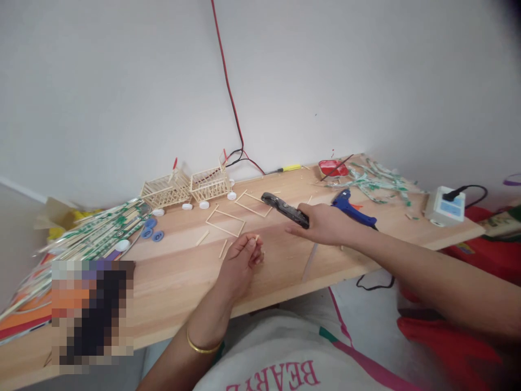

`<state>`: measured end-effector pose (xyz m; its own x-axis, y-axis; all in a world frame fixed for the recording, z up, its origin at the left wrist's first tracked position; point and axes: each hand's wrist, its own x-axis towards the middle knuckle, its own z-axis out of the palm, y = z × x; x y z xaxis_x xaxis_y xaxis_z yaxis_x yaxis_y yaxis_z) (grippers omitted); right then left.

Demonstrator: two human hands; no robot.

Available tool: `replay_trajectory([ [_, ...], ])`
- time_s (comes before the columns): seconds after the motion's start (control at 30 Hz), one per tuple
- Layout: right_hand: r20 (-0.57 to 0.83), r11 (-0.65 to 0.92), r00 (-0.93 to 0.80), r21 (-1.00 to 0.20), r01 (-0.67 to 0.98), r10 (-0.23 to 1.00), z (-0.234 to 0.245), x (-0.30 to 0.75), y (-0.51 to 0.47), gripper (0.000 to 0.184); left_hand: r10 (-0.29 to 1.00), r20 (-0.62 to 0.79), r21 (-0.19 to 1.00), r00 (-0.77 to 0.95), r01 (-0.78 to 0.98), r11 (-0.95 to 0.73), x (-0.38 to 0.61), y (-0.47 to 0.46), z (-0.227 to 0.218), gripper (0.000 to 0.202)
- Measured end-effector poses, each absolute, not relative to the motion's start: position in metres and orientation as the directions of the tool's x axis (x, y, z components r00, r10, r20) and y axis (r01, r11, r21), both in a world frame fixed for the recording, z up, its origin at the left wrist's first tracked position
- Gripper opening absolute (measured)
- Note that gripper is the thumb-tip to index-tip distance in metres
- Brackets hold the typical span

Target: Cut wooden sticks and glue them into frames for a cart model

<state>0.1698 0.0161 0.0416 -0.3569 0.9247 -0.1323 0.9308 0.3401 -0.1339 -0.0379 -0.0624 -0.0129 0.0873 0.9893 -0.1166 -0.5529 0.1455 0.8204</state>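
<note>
My left hand (243,259) is closed above the front middle of the wooden table, its fingers pinching a small piece of wooden stick (256,238). My right hand (325,221) is wrapped round the handles of dark pliers (285,209), whose head points left and away from me. Whether the jaws are apart is hard to see. Just beyond my left hand lies a rectangular stick frame (225,221), and a second stick frame (254,203) lies behind it, partly under the pliers in view. Short cut sticks (202,238) rest nearby.
Two small stick-built carts (166,190) with white wheels stand at the back left, near blue caps (150,228) and wrapped chopsticks (106,228). Rightward are a blue glue gun (353,210), a red dish (331,168), torn wrappers (382,182) and a power socket box (445,206).
</note>
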Motion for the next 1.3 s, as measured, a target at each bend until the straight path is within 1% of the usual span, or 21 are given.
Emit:
replay_trajectory([
  [0.1,-0.15,0.231,-0.239,-0.067,0.971,0.959,0.033,0.183,0.028,0.071,0.985,-0.149,0.795,0.088,-0.582,0.172,-0.039,-0.061,-0.013,0.011],
  [0.2,-0.103,0.162,-0.165,-0.044,0.986,0.981,0.02,0.193,0.033,0.078,0.979,-0.17,0.755,0.114,-0.624,0.204,-0.04,-0.06,-0.011,0.009],
  [0.3,-0.024,0.108,-0.108,-0.013,0.994,0.994,0.01,0.198,0.034,0.075,0.976,-0.18,0.732,0.121,-0.646,0.215,-0.041,-0.059,-0.011,0.007],
  [0.4,-0.014,0.094,-0.094,-0.01,0.996,0.995,0.006,0.198,0.035,0.067,0.976,-0.187,0.732,0.11,-0.647,0.213,-0.041,-0.059,-0.012,0.007],
  [0.57,-0.01,0.166,-0.166,-0.001,0.986,0.986,0.005,0.197,0.033,0.059,0.977,-0.201,0.74,0.07,-0.643,0.198,-0.04,-0.059,-0.013,0.013],
  [0.67,0.017,0.231,-0.231,0.0,0.973,0.973,0.002,0.201,0.033,0.055,0.98,-0.192,0.783,0.042,-0.596,0.179,-0.04,-0.059,-0.015,0.019],
  [0.77,0.044,0.301,-0.3,-0.017,0.953,0.953,-0.006,0.209,0.035,0.037,0.986,-0.166,0.846,0.012,-0.512,0.149,-0.039,-0.06,-0.017,0.023],
  [0.83,0.055,0.324,-0.321,-0.057,0.944,0.945,-0.012,0.217,0.039,0.026,0.988,-0.151,0.861,-0.003,-0.492,0.13,-0.04,-0.061,-0.016,0.022],
  [0.87,0.06,0.328,-0.324,-0.085,0.941,0.944,-0.014,0.22,0.041,0.024,0.988,-0.153,0.86,-0.011,-0.495,0.128,-0.04,-0.061,-0.016,0.022],
  [0.97,0.069,0.325,-0.318,-0.136,0.936,0.946,-0.018,0.23,0.049,0.025,0.979,-0.196,0.841,-0.053,-0.522,0.14,-0.044,-0.061,-0.012,0.023],
  [1.03,0.054,0.298,-0.293,-0.128,0.946,0.954,-0.016,0.235,0.053,0.026,0.973,-0.218,0.825,-0.078,-0.547,0.141,-0.049,-0.061,-0.011,0.023],
  [1.1,0.06,0.259,-0.255,-0.095,0.961,0.965,-0.01,0.235,0.054,0.028,0.97,-0.227,0.81,-0.086,-0.569,0.139,-0.055,-0.06,-0.011,0.022],
  [1.17,0.149,0.25,-0.238,-0.071,0.966,0.96,0.0,0.227,0.05,0.036,0.968,-0.234,0.804,-0.089,-0.578,0.141,-0.06,-0.06,-0.012,0.022],
  [1.2,0.22,0.27,-0.248,-0.075,0.96,0.943,0.005,0.219,0.046,0.039,0.968,-0.236,0.802,-0.089,-0.58,0.143,-0.062,-0.059,-0.012,0.022],
  [1.23,0.28,0.322,-0.282,-0.107,0.941,0.918,0.01,0.208,0.041,0.037,0.967,-0.238,0.799,-0.086,-0.584,0.144,-0.063,-0.059,-0.013,0.022],
  [1.27,0.291,0.425,-0.365,-0.181,0.887,0.884,0.014,0.195,0.035,0.034,0.968,-0.238,0.795,-0.081,-0.589,0.146,-0.064,-0.059,-0.013,0.022],
  [1.3,0.267,0.512,-0.447,-0.278,0.813,0.854,0.017,0.18,0.027,0.03,0.969,-0.238,0.79,-0.074,-0.595,0.148,-0.064,-0.059,-0.012,0.023],
])
